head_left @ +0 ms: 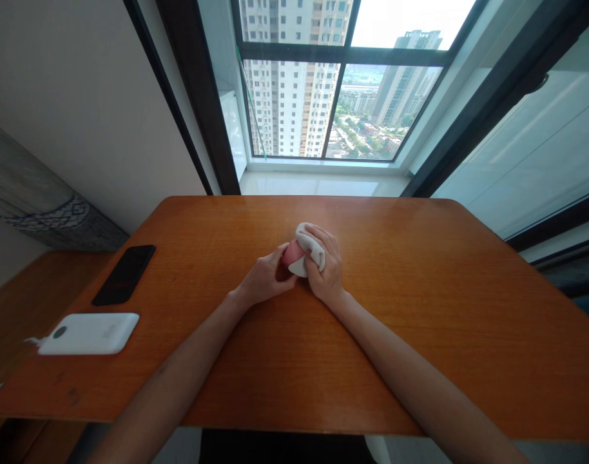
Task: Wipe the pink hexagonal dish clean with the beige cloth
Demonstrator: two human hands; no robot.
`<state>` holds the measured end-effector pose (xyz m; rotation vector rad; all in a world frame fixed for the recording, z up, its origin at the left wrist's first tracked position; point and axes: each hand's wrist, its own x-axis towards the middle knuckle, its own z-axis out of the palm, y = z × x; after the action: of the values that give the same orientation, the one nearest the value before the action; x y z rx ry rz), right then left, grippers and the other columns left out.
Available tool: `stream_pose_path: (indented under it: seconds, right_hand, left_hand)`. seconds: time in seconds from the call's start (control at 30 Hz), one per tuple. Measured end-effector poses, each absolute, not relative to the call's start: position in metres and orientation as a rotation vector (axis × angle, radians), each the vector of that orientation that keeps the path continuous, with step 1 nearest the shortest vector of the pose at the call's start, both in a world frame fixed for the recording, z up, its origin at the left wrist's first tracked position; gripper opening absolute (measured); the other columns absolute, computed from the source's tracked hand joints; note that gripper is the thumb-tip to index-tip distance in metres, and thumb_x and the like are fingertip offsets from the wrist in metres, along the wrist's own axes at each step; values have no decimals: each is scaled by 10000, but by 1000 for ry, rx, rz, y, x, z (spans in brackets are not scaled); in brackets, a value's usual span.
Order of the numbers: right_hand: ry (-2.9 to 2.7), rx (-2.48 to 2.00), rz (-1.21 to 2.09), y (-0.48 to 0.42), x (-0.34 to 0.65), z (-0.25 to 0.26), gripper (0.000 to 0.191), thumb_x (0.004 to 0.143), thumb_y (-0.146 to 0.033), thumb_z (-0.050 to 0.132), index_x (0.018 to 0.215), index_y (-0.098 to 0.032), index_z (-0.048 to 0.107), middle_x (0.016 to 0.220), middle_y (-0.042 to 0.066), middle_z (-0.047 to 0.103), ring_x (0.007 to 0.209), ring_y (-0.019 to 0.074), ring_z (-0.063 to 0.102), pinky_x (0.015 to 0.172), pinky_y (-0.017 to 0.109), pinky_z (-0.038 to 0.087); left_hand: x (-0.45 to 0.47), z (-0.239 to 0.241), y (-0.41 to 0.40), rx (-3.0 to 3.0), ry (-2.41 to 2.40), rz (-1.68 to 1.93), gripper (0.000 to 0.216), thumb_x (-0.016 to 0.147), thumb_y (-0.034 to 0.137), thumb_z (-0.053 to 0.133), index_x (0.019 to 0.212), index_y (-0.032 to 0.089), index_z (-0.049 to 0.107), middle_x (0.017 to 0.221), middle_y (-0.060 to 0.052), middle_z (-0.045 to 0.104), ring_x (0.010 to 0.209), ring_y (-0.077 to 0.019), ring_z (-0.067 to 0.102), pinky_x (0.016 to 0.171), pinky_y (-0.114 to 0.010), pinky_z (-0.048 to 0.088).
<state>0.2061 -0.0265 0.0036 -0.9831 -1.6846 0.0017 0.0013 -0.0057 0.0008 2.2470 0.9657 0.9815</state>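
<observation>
Over the far middle of the wooden table, my two hands meet around a small pink rounded object [293,253]. My left hand [268,276] grips its left side between thumb and fingers. A white cloth [310,246] wraps over the object's right side, and my right hand [327,261] is closed on this cloth, pressing it against the pink surface. The cloth hides much of the object, so its exact kind cannot be made out.
On the table [420,335], a black phone [124,275] lies at the left. Nearer to me is a white flat device, perhaps a power bank [89,334], with a cable at its left end. Beyond the far edge stands a window [343,109]; a grey curtain [48,200] hangs at left.
</observation>
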Motion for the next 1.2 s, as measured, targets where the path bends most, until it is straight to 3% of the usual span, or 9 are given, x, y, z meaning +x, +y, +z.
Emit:
stream_pose_path:
  seconds: [0.4,0.8,1.03,1.2]
  right_hand:
    - [-1620,-975,78,-25,206,4,439,1090,-331,510,1494,-277,672,1552,110,700,1470,317,636,1282,572,499]
    - [-1421,-1100,256,-19,207,-8,431,1134,-454,506,1432,-241,732,1481,120,771,1412,277,709,1257,496,530]
    - [-1311,-1221,383,-16,209,-10,524,1099,-595,493,1282,-207,793,1173,114,848,1068,297,791,1003,459,618]
    - [-1184,-1345,515,-20,207,0,513,1059,-643,504,930,-215,755,820,53,769,776,252,707,739,368,536]
  left_hand:
    - [1,1,-5,2255,960,985,669,923,384,782,1518,208,533,1316,-127,805,1118,-295,827,1008,-421,663]
    - [0,0,-5,2270,1000,953,656,922,383,771,1508,199,540,1277,-125,818,1080,-296,833,989,-412,664]
    - [0,-1,-5,2268,993,969,651,923,379,767,1506,193,543,1274,-127,816,1076,-295,833,988,-407,663]
    - [0,-1,-5,2275,1001,973,652,926,387,775,1510,212,543,1276,-117,817,1083,-293,834,992,-402,666]
